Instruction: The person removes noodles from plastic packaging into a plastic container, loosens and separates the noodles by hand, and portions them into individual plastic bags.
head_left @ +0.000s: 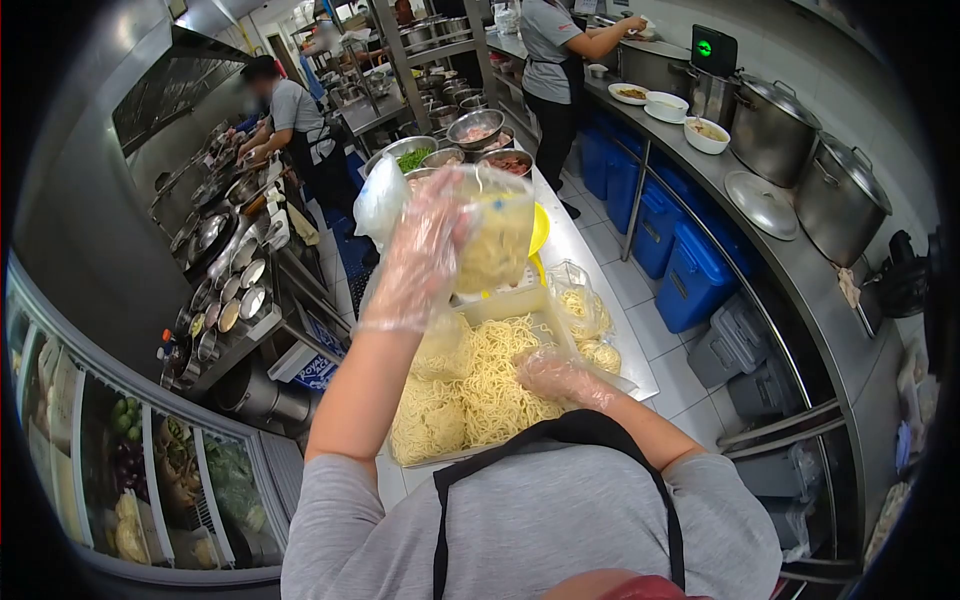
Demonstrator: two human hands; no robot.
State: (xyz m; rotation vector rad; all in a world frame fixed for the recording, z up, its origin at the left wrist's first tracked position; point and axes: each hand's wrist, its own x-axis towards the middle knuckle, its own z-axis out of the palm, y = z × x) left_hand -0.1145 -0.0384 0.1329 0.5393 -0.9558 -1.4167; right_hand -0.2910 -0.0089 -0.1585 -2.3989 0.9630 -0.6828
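Note:
My left hand (428, 245), in a clear plastic glove, is raised over the table and closed on a clear plastic bag (497, 240) with pale yellow contents, blurred by motion. Below it, a rectangular container (520, 302) is heaped with yellow noodles (490, 365). My right hand (568, 380), also gloved, reaches into the noodles at the container's right side; its fingers curl into them and their tips are partly hidden. Bagged noodles (575, 305) sit beside the container on the right.
Metal bowls with greens (412, 158) and meat (508, 162) stand farther up the steel table (625, 350). A yellow basin (541, 228) is behind the bag. Co-workers stand at the left stove (285, 115) and right counter (550, 70). Large pots (845, 195) and blue bins (695, 275) line the right.

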